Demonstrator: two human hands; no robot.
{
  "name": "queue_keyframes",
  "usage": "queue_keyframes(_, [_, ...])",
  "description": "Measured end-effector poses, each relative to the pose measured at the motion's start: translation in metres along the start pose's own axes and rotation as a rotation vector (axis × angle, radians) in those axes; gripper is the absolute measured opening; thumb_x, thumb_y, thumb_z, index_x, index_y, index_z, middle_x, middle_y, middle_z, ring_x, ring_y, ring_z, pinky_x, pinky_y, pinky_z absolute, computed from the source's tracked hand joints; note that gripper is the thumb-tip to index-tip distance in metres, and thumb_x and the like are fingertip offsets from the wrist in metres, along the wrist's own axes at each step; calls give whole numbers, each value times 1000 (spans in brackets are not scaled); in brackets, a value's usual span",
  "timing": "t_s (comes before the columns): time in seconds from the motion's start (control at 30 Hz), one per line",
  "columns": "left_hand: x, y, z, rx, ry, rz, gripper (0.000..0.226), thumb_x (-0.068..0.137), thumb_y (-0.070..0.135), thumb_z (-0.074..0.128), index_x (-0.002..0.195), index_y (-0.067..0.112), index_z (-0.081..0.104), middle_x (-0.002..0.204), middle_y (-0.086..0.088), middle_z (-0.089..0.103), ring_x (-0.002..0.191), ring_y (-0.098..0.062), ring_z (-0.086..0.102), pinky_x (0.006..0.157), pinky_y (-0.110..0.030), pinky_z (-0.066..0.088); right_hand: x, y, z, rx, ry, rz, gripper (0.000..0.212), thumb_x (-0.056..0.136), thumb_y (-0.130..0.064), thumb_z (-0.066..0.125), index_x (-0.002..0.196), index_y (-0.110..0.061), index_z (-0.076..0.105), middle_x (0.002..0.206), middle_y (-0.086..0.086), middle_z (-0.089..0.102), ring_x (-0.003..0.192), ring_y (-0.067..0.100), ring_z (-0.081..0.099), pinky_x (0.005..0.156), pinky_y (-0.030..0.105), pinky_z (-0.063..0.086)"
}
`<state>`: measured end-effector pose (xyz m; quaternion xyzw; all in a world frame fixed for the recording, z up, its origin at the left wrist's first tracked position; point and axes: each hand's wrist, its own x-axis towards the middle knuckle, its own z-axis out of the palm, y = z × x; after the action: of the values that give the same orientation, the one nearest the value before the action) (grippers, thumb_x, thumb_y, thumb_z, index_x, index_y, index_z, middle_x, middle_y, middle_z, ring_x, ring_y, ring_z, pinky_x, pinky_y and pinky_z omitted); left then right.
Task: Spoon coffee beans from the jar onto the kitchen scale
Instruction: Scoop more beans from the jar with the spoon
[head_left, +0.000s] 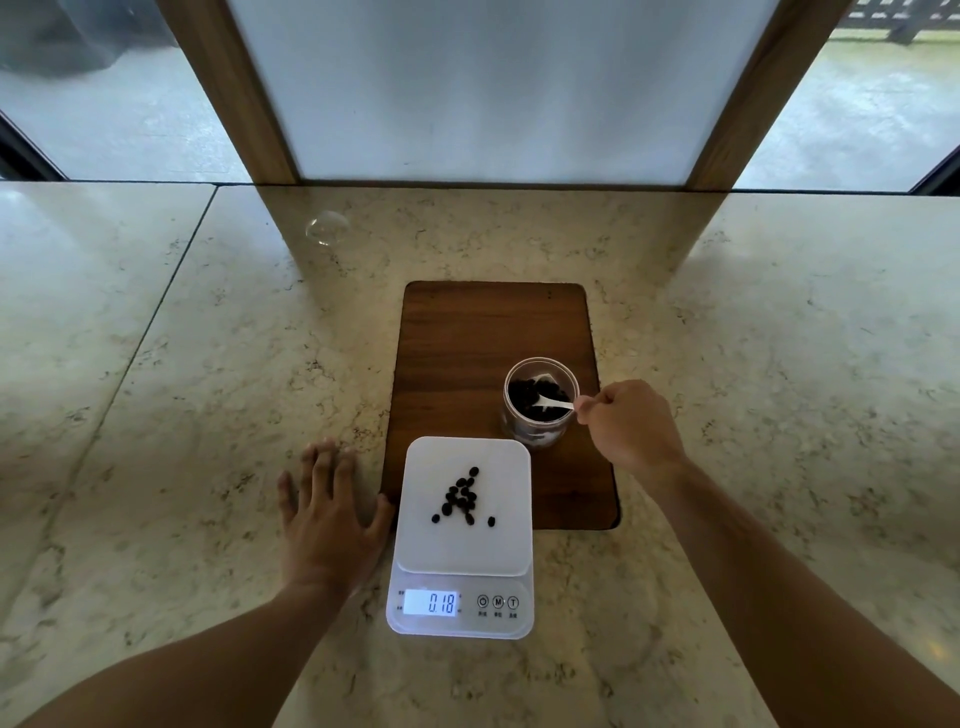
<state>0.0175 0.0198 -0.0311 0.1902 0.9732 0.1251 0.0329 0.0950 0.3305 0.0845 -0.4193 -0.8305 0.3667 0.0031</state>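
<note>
A white kitchen scale (498, 551) stands at the near centre, its lit display reading 0.18. Several dark coffee beans (462, 496) lie in a small heap on its platform. Behind it on the right, a clear glass jar (540, 402) holds dark beans. My right hand (631, 426) is closed on the handle of a small white spoon (553, 401), whose bowl is down inside the jar among the beans. My left hand (327, 512) rests flat on the counter just left of the scale, fingers spread, holding nothing.
The jar stands on a dark wooden board (478, 343), and the scale's far edge overlaps it. All sits on a beige marble counter (208, 415). A clear round lid-like object (327, 227) lies at the back left. A wood-framed frosted panel (498, 88) rises behind.
</note>
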Motion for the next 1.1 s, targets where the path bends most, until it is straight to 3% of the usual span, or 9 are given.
queue_keyframes(0.17, [0, 0, 1, -3, 3, 0, 81, 85, 58, 31, 151, 12, 29, 163, -11, 22, 153, -22, -2, 122, -52, -1, -2, 5, -4, 69, -18, 23, 34, 90, -32, 62, 74, -4, 73, 70, 12, 70, 67, 27, 65, 54, 28, 44])
queue_keyframes(0.53, [1, -6, 7, -1, 24, 4, 78, 85, 58, 34, 149, 12, 33, 161, -12, 26, 153, -22, 1, 122, -51, 0, -5, 8, -6, 124, -55, 52, 29, 90, -34, 62, 68, -18, 73, 69, 6, 69, 66, 21, 63, 60, 32, 46])
queue_keyframes(0.77, [1, -5, 8, -3, 28, 6, 79, 85, 58, 34, 149, 12, 32, 162, -12, 25, 153, -22, 1, 122, -50, -2, -6, 9, -4, 146, -49, 66, 31, 91, -34, 61, 66, -20, 72, 68, 4, 70, 66, 22, 64, 58, 29, 45])
queue_keyframes(0.9, [1, -6, 8, 7, 25, 8, 80, 85, 58, 33, 150, 12, 31, 162, -12, 24, 153, -22, 0, 122, -50, -3, -5, 9, -5, 160, -61, 81, 31, 91, -35, 60, 67, -22, 72, 66, 5, 68, 65, 23, 64, 61, 34, 48])
queue_keyframes(1.1, [2, -6, 8, 9, 25, 7, 80, 85, 58, 33, 150, 12, 31, 162, -12, 24, 153, -23, 1, 122, -49, -3, -10, 11, -7, 169, -65, 89, 30, 92, -34, 60, 69, -20, 72, 59, 3, 61, 55, 18, 56, 57, 34, 45])
